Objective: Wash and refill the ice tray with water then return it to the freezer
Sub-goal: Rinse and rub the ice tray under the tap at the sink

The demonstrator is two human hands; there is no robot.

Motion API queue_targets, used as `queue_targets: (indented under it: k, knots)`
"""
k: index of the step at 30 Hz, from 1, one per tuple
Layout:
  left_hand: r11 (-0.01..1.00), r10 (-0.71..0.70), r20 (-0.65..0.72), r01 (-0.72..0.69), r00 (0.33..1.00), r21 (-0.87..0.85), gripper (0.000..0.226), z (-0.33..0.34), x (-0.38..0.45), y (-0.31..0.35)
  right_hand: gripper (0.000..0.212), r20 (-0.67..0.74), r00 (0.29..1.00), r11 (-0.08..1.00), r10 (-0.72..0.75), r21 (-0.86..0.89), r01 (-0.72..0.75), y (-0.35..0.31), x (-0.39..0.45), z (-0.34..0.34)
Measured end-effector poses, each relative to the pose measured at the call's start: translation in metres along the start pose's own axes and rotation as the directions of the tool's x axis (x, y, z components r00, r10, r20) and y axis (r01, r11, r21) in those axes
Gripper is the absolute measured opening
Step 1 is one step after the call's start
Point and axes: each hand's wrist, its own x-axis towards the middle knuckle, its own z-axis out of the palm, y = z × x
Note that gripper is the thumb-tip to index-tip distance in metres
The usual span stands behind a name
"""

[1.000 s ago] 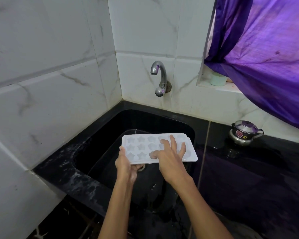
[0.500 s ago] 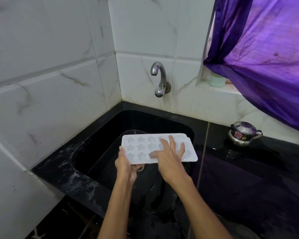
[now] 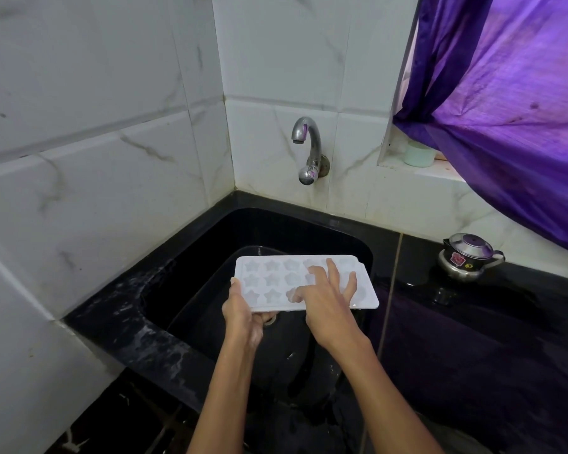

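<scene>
- The ice tray (image 3: 305,283), white with star-shaped cells, was held over the black sink (image 3: 191,257) in the lower middle of the frame, below and in front of the tap (image 3: 307,149).
- The left hand (image 3: 243,314) was clamped on the tray's near-left corner, thumb on top and fingers under.
- The right hand (image 3: 328,299) lay spread on the cells, fingers apart, gripping nothing.
- It looked light and thin, probably somewhat flexible plastic, and likely slippery if wet; the flat rim and short ends seemed the best places to hold.
- Its long axis ran left to right across the frame, cells facing up, nearly level.
- No water was visibly running.
</scene>
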Motion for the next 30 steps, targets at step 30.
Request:
queue_targets:
  k: [30]
  knots:
    - [1.0, -0.01, -0.01, 0.01, 1.0, -0.022, 0.041, 0.002, 0.0, -0.004, 0.056, 0.03, 0.995, 0.995, -0.097, -0.036, 0.098, -0.023, 0.008, 0.005]
